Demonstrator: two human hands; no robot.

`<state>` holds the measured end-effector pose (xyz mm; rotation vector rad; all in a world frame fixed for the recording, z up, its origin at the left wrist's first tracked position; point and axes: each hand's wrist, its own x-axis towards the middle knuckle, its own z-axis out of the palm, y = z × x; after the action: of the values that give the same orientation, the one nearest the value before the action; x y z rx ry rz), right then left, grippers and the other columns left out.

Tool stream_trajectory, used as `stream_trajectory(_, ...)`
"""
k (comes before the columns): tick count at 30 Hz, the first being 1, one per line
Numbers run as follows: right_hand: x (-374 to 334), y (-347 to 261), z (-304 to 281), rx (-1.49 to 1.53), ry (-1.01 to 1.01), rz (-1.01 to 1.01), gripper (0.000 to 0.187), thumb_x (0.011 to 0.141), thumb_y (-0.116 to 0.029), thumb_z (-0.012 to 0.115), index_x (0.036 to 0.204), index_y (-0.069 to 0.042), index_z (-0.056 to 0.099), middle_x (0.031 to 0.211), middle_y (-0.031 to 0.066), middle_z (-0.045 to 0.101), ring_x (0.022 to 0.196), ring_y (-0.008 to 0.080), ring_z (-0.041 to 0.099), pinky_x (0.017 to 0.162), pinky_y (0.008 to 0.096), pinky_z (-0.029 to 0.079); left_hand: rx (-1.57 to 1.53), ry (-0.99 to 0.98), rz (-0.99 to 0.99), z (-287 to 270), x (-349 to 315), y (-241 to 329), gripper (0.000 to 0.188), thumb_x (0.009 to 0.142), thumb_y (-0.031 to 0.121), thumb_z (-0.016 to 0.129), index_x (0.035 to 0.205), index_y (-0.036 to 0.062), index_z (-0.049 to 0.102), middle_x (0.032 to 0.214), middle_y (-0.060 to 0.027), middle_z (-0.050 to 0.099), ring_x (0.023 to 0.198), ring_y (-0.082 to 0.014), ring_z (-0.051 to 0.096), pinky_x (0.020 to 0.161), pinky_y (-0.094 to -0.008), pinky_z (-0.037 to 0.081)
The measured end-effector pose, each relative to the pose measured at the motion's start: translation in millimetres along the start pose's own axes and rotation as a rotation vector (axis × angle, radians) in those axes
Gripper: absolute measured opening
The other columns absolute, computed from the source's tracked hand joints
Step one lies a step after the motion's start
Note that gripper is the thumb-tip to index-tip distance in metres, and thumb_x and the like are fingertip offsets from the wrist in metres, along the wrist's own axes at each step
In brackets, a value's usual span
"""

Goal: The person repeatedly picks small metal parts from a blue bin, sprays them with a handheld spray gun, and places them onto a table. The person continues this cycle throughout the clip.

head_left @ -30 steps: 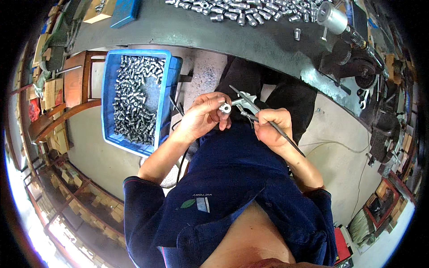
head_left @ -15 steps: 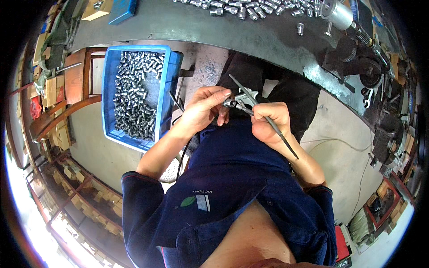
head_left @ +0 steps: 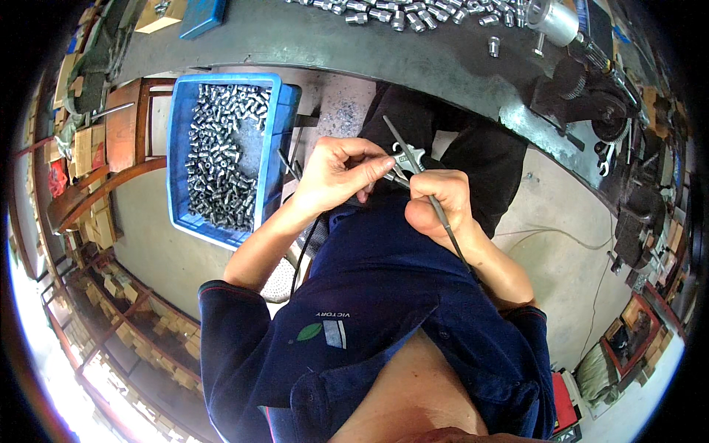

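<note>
Above my lap, my left hand [head_left: 340,173] is closed in a pinch. A small metal fitting showed in its fingers a moment ago, and the fingers now mostly hide it. My right hand [head_left: 442,199] is closed around a slender dark grey rod-shaped tool [head_left: 399,135] with tapering ends, slanting from upper left to lower right. Between the hands shows a silvery metal tool with a forked end [head_left: 410,156]; its kind is unclear, and I cannot tell which hand bears it. The fingertips of both hands are close together.
At left stands a blue plastic crate [head_left: 277,148] heaped with metal fittings [head_left: 214,159]. Across the dark workbench [head_left: 310,52] lie more shiny fittings [head_left: 413,16]. A dark metal device with knobs [head_left: 583,103] sits at the bench's right. Wooden shelving [head_left: 125,295] lines the left.
My left hand has moved slightly right, toward my right hand, and its fingers now cover the fitting. The rod in my right hand has turned a little steeper.
</note>
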<state>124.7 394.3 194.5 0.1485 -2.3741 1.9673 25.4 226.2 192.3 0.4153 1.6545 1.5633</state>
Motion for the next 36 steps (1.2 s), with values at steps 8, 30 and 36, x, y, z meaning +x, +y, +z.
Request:
stream_trajectory(8, -8, 17, 5, 0.184, 0.095, 0.078, 0.068, 0.075, -0.064, 0.057, 0.054, -0.005, 0.031, 0.051, -0.0005, 0.027, 0.05, 0.0069, 0.027, 0.043, 0.0267, 0.021, -0.155, -0.036, 0.115, 6, 3, -7, 0.022, 0.081, 0.009, 0.066, 0.097, -0.0045, 0.06, 0.076, -0.0064, 0.062, 0.061, -0.0108, 0.061, 0.056, -0.0211, 0.049)
stream_trajectory(30, -11, -24, -9, 0.305, -0.093, -0.097, 0.05, 0.081, -0.026, 0.061, 0.05, -0.007, 0.027, 0.044, 0.0045, 0.039, 0.037, 0.0115, 0.041, 0.033, 0.0233, 0.034, 0.854, 0.306, 0.443, -34, 19, -19, 0.023, 0.057, 0.008, 0.066, 0.08, 0.0048, 0.063, 0.068, -0.0101, 0.057, 0.061, -0.0293, 0.059, 0.054, -0.0359, 0.047)
stream_trajectory(36, -9, -24, -7, 0.343, -0.091, -0.048, 0.032, 0.07, -0.001, 0.05, 0.049, -0.007, 0.026, 0.044, 0.0057, 0.04, 0.037, 0.0119, 0.042, 0.035, 0.0232, 0.033, 0.922, 0.3, 0.475, -37, 16, -23, 0.026, 0.056, 0.01, 0.068, 0.082, 0.0058, 0.064, 0.067, -0.0091, 0.055, 0.06, -0.029, 0.058, 0.054, -0.0365, 0.046)
